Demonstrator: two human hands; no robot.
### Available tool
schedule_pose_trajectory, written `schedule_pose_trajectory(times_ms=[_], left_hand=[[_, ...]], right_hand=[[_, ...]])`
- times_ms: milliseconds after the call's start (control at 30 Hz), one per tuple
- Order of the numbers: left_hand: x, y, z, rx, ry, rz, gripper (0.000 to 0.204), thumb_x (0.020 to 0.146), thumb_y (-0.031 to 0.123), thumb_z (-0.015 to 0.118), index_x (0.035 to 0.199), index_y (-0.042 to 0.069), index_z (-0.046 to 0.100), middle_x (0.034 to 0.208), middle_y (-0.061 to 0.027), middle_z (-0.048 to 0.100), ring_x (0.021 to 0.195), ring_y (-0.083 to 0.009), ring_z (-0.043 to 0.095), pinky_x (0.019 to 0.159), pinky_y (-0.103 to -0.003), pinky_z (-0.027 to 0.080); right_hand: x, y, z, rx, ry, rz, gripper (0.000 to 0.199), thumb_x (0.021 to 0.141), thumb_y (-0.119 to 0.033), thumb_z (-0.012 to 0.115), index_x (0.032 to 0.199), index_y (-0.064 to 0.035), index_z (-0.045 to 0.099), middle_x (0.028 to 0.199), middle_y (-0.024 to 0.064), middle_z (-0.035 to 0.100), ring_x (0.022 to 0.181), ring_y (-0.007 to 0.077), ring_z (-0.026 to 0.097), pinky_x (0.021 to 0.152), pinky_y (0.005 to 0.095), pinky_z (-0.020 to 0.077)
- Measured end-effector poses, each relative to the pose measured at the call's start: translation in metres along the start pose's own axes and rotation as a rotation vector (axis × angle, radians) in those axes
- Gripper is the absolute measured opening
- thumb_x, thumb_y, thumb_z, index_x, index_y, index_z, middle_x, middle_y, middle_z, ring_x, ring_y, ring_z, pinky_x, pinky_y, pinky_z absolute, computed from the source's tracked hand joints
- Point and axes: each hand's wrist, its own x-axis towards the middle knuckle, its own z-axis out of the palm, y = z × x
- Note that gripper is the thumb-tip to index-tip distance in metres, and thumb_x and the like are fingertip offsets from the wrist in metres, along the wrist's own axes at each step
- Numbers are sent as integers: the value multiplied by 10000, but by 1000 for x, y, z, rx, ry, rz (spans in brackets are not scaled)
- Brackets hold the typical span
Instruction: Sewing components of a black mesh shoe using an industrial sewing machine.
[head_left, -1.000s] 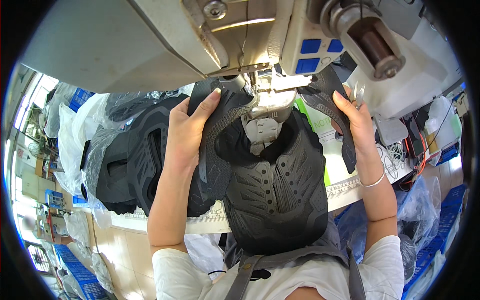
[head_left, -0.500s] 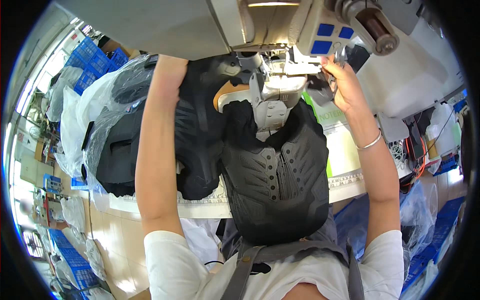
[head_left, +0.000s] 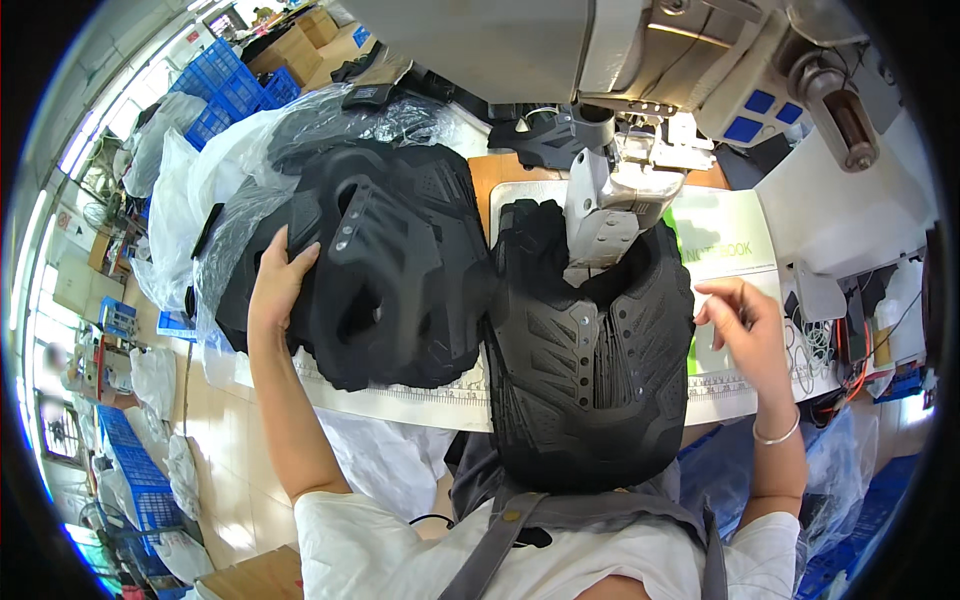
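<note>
A blurred black shoe upper (head_left: pixel 365 235) with eyelets lies over a pile of black uppers (head_left: pixel 450 200) on the left. My left hand (head_left: pixel 272 285) is at its left edge, thumb and index finger stretched apart; its other fingers are partly hidden. A stack of nested black uppers (head_left: pixel 590 400) hangs over the table's near edge in front of me, its opening around the sewing machine's pale metal post (head_left: pixel 603 215). To the right of that stack, my right hand (head_left: pixel 742 320) hovers over a notebook, fingers loosely bent and apart, nothing visible in them.
The sewing machine's head (head_left: pixel 480 50) overhangs the far side, with a brown thread spool (head_left: pixel 845 115) at right. A green-and-white notebook (head_left: pixel 735 235) lies beside the post. Clear plastic bags (head_left: pixel 180 220) flank the pile. A ruler strip (head_left: pixel 735 388) follows the table's near edge.
My left hand has come back from the far side to the pile's left edge, where an upper now lies blurred. The right hand has left the machine head and come nearer. The view has shifted.
</note>
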Motion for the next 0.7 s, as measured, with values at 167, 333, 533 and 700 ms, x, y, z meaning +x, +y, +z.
schedule_pose_trajectory(times_ms=[167, 333, 533, 700], left_hand=[[5, -5, -6, 667, 200, 248, 512, 742, 90, 596, 1197, -56, 411, 1123, -205, 521, 1022, -294, 514, 912, -312, 370], [-21, 23, 42, 1128, 465, 446, 502, 763, 99, 577, 1219, -17, 401, 1114, -219, 491, 1040, -344, 467, 906, -364, 355], [-40, 36, 83, 931, 226, 475, 413, 770, 257, 613, 1071, -9, 521, 926, -159, 573, 931, -321, 531, 811, -382, 403], [-10, 34, 74, 842, 120, 372, 377, 808, 227, 572, 1116, 26, 491, 798, -157, 589, 729, -329, 568, 707, -351, 452]], right_hand=[[-18, 12, 27, -583, 135, -170, 543, 661, -257, 716, 1051, 61, 513, 925, 138, 480, 744, 253, 550, 646, 319, 455], [-19, 12, 35, -548, 132, -63, 632, 636, -298, 732, 1096, 53, 479, 948, 130, 454, 771, 249, 546, 673, 333, 458], [-19, 14, 39, -484, 166, -16, 596, 616, -263, 751, 1072, 29, 500, 887, 113, 474, 776, 246, 541, 687, 328, 452], [-19, 16, 40, -449, 199, -25, 599, 596, -228, 762, 1069, 27, 498, 852, 109, 470, 764, 236, 523, 697, 324, 445]])
